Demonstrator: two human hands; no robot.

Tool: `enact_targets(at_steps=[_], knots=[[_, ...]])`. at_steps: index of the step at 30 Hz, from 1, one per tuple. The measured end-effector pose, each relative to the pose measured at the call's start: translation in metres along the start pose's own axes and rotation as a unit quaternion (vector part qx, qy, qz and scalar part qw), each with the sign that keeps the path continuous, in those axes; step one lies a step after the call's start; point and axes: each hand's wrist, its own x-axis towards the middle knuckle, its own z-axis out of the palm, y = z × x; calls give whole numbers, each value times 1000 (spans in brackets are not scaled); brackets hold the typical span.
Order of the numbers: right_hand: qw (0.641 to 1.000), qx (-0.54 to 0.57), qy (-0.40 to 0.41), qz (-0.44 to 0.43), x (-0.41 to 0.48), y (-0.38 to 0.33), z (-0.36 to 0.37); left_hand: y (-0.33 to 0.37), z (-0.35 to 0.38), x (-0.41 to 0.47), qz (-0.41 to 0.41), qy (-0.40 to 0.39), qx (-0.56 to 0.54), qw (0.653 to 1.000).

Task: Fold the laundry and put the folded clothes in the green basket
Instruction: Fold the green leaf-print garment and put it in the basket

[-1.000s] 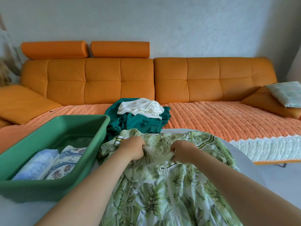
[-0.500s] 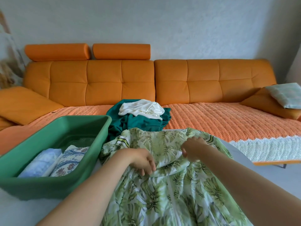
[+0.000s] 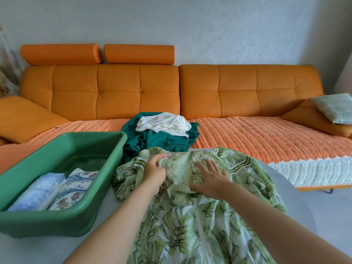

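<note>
Here our left hand [image 3: 155,173] pinches the green leaf-print fabric dress [image 3: 181,225] right of the green plastic basket [image 3: 62,223]; right hand [image 3: 211,179] presses it, fingers straight.

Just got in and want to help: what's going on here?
A person is folding a leaf-print garment on the table: left hand pinches its turned-over top, right hand lies flat on it. Two folded pieces sit in the green basket; a teal garment and a white garment wait on the sofa.
</note>
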Motion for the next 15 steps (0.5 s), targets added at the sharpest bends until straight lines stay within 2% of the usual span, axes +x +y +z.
enact_targets(at_steps=[1,2,5,8,10,12,15], knots=[[1000,12,-13,11,2,4,1,0,-2,3,-19,1,-44,999],[999,16,-22,20,4,8,1,1,-4,5,-27,-10,-41,999],[999,-5,-14,31,12,12,-8,1,-6,13,32,-60,155,986],[995,37,74,61,31,12,-23,10,-3,31,161,50,341,925],[982,32,158,96,49,15,-31,21,3,45,192,97,402,890],[971,27,202,128,63,19,-38,31,10,59,145,73,478,863],[980,29,110,166,82,27,-40,34,19,81,38,-31,551,833]])
